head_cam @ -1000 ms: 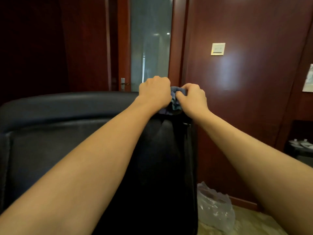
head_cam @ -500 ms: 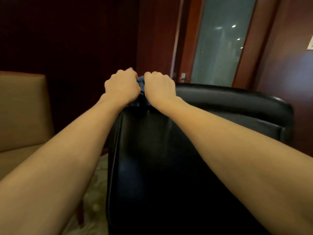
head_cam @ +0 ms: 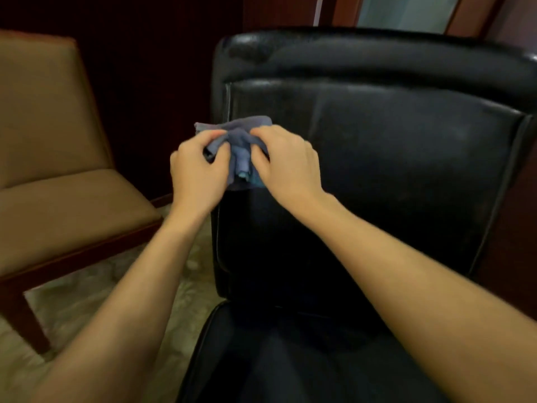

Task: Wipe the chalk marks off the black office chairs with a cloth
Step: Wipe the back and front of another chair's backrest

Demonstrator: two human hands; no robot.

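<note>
I see the left hand (head_cam: 197,173) and right hand (head_cam: 286,165) both pinching the bunched blue cloth (head_cam: 242,152) at the left edge of the black office chair (head_cam: 392,158) backrest. Bunched so, it risks wiping poorly; I cannot discern chalk marks.

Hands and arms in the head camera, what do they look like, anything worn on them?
Both arms are bare from the frame's bottom edge to the wrist: no sleeves show. The left hand and the right hand wear no gloves, and no watch, bracelet or ring is visible. The fingers are bare too, with short nails showing on the left hand. No markings show on either forearm.
</note>
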